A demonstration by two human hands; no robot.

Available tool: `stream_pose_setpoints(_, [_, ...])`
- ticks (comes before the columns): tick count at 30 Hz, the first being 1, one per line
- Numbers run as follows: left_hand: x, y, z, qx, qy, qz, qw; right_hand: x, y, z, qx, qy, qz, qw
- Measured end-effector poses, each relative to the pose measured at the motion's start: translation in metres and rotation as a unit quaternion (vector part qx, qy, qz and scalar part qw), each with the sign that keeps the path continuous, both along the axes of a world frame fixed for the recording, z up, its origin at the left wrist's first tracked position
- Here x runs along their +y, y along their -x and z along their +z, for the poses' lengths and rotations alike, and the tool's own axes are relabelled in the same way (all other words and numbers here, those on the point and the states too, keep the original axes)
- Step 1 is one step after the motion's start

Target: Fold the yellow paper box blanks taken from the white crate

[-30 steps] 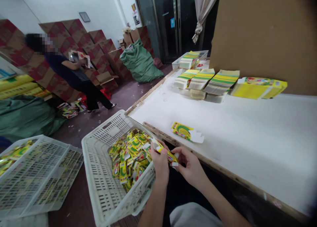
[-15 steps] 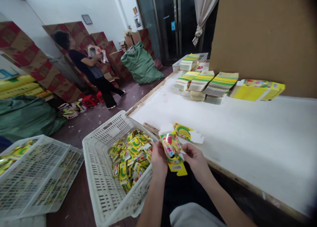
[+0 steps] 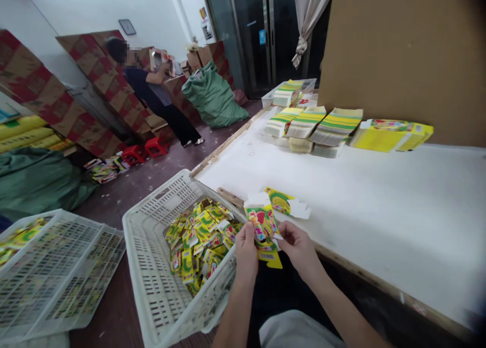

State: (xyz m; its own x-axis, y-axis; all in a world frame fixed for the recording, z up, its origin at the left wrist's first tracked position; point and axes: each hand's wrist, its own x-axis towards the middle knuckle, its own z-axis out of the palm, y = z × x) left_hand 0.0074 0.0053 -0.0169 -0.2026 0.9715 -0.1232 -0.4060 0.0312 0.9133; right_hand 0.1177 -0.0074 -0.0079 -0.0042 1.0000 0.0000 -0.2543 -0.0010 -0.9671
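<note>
Between my hands is a small yellow-green printed carton [image 3: 261, 219] with white flaps at its top and a yellow tab hanging below. My left hand [image 3: 246, 247] grips its left edge, thumb on the printed face. On the other side, the closed fingers of my right hand [image 3: 296, 244] pinch a white flap at the carton's lower right. Just behind it, a flat carton blank [image 3: 284, 202] lies at the near edge of the white table [image 3: 360, 201]. To the left, a white plastic crate [image 3: 138, 252] contains many small yellow cartons [image 3: 203, 236].
Stacks of flat cartons [image 3: 337, 123] and a yellow bundle [image 3: 391, 135] stand at the table's back, before a cardboard sheet [image 3: 398, 59]. Another crate [image 3: 87, 272] is at far left. A person [image 3: 152, 85] stands beyond near red stools [image 3: 155, 146] and a green sack [image 3: 214, 97].
The carton's printed face has turned more squarely to me, and my left thumb now lies over it. The person across the room has stepped to the right.
</note>
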Motion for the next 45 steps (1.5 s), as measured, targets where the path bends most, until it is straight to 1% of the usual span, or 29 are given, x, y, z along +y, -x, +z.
stream_pose_setpoints(3, [0.000, -0.003, -0.003, 0.010, 0.005, 0.024, 1.000, -0.002, 0.004, -0.004, -0.015, -0.011, 0.009, 1.000])
stream_pose_setpoints(6, [-0.001, -0.002, -0.002, 0.035, 0.010, 0.031, 0.999, 0.000, 0.003, -0.008, -0.053, -0.031, 0.005, 0.998])
stream_pose_setpoints(8, [-0.003, -0.001, 0.004, 0.070, -0.007, 0.041, 0.997, 0.002, -0.003, -0.007, -0.097, -0.055, -0.021, 0.994])
stream_pose_setpoints(10, [-0.007, 0.002, 0.017, 0.143, -0.081, 0.089, 0.982, 0.004, -0.012, -0.002, -0.172, -0.094, -0.078, 0.978])
stream_pose_setpoints(11, [-0.011, 0.003, 0.026, 0.192, -0.134, 0.117, 0.965, 0.004, -0.017, 0.002, -0.219, -0.125, -0.109, 0.961])
stream_pose_setpoints(12, [-0.014, 0.006, 0.037, 0.249, -0.193, 0.132, 0.940, 0.004, -0.021, 0.007, -0.272, -0.162, -0.131, 0.939])
stream_pose_setpoints(13, [-0.018, 0.008, 0.047, 0.312, -0.246, 0.126, 0.909, 0.003, -0.025, 0.013, -0.325, -0.205, -0.139, 0.913])
stream_pose_setpoints(14, [-0.020, 0.011, 0.057, 0.378, -0.282, 0.094, 0.876, 0.002, -0.028, 0.018, -0.372, -0.248, -0.132, 0.885])
stream_pose_setpoints(15, [-0.023, 0.014, 0.066, 0.449, -0.299, 0.047, 0.841, 0.000, -0.029, 0.024, -0.411, -0.289, -0.114, 0.857])
stream_pose_setpoints(17, [-0.024, 0.020, 0.077, 0.574, -0.269, -0.048, 0.772, -0.003, -0.031, 0.032, -0.461, -0.345, -0.082, 0.814])
stream_pose_setpoints(18, [-0.024, 0.023, 0.078, 0.619, -0.236, -0.080, 0.745, -0.004, -0.031, 0.035, -0.475, -0.360, -0.075, 0.799])
stream_pose_setpoints(19, [-0.023, 0.025, 0.076, 0.649, -0.198, -0.102, 0.727, -0.005, -0.031, 0.036, -0.486, -0.369, -0.075, 0.789])
stream_pose_setpoints(21, [-0.019, 0.028, 0.067, 0.675, -0.151, -0.130, 0.710, -0.007, -0.030, 0.036, -0.502, -0.376, -0.076, 0.775])
stream_pose_setpoints(22, [-0.018, 0.027, 0.060, 0.673, -0.145, -0.148, 0.710, -0.007, -0.030, 0.035, -0.506, -0.379, -0.070, 0.772])
stream_pose_setpoints(23, [-0.016, 0.025, 0.053, 0.659, -0.149, -0.176, 0.716, -0.008, -0.031, 0.033, -0.505, -0.383, -0.057, 0.771])
stream_pose_setpoints(24, [-0.015, 0.023, 0.046, 0.629, -0.155, -0.210, 0.733, -0.008, -0.031, 0.032, -0.501, -0.386, -0.043, 0.773])
stream_pose_setpoints(26, [-0.012, 0.015, 0.035, 0.537, -0.151, -0.260, 0.788, -0.007, -0.033, 0.028, -0.483, -0.383, -0.040, 0.787])
stream_pose_setpoints(27, [-0.012, 0.011, 0.032, 0.489, -0.135, -0.263, 0.820, -0.006, -0.034, 0.027, -0.468, -0.369, -0.064, 0.801])
stream_pose_setpoints(28, [-0.011, 0.008, 0.029, 0.450, -0.116, -0.250, 0.849, -0.005, -0.034, 0.025, -0.449, -0.347, -0.099, 0.817])
stream_pose_setpoints(29, [-0.011, 0.004, 0.028, 0.422, -0.099, -0.227, 0.872, -0.003, -0.035, 0.023, -0.426, -0.318, -0.138, 0.836])
stream_pose_setpoints(30, [-0.011, 0.001, 0.028, 0.404, -0.091, -0.203, 0.887, -0.002, -0.035, 0.021, -0.396, -0.287, -0.167, 0.856])
stream_pose_setpoints(31, [-0.011, -0.001, 0.028, 0.393, -0.095, -0.187, 0.895, 0.000, -0.034, 0.018, -0.359, -0.257, -0.174, 0.880])
stream_pose_setpoints(32, [-0.012, -0.003, 0.029, 0.384, -0.107, -0.180, 0.900, 0.002, -0.032, 0.015, -0.315, -0.229, -0.157, 0.908])
stream_pose_setpoints(34, [-0.013, -0.005, 0.031, 0.368, -0.133, -0.180, 0.903, 0.004, -0.028, 0.008, -0.219, -0.180, -0.080, 0.956])
stream_pose_setpoints(36, [-0.013, -0.005, 0.033, 0.359, -0.144, -0.186, 0.903, 0.006, -0.024, 0.003, -0.144, -0.139, -0.026, 0.979])
stream_pose_setpoints(38, [-0.013, -0.005, 0.035, 0.356, -0.146, -0.191, 0.903, 0.007, -0.021, 0.001, -0.113, -0.122, -0.024, 0.986])
stream_pose_setpoints(40, [-0.013, -0.005, 0.037, 0.354, -0.153, -0.197, 0.901, 0.007, -0.019, 0.002, -0.120, -0.129, -0.030, 0.984])
stream_pose_setpoints(43, [-0.013, -0.005, 0.036, 0.358, -0.162, -0.200, 0.898, 0.005, -0.017, 0.006, -0.176, -0.147, -0.028, 0.973])
stream_pose_setpoints(45, [-0.012, -0.004, 0.033, 0.372, -0.153, -0.182, 0.897, 0.003, -0.015, 0.008, -0.222, -0.161, -0.045, 0.961])
